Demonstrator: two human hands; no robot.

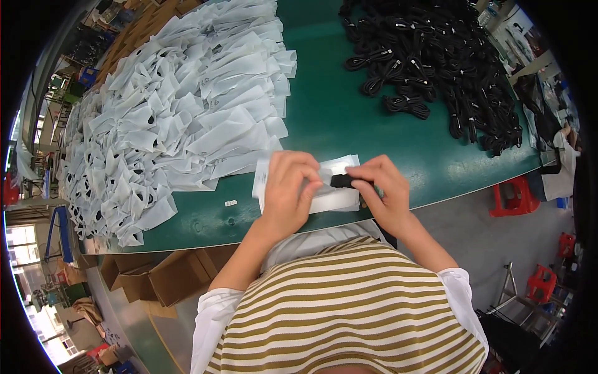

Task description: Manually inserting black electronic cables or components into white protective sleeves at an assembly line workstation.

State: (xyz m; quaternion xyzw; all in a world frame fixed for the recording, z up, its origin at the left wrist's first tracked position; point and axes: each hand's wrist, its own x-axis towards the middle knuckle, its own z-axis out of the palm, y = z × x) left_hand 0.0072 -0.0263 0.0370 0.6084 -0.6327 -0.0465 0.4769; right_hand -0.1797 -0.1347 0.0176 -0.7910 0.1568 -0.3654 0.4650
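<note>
Over the near edge of the green table, my left hand (289, 187) is closed, thumb and fingers pinching the edge of a translucent plastic bag (326, 176). Facing it, my right hand (385, 190) grips a small black piece (341, 181) between thumb and forefinger. The black piece points left at the bag; whether its tip is inside the bag I cannot tell. Beneath both hands lies a flat stack of whitish plastic bags (336, 202). Part of the stack is hidden by my left hand.
A large heap of filled whitish bags (187, 106) covers the table's left side. Bundled black cables (430, 62) are piled at the far right. A small white piece (231, 203) lies left of my hands. Cardboard boxes (180, 277) and a red stool (514, 197) stand below table height.
</note>
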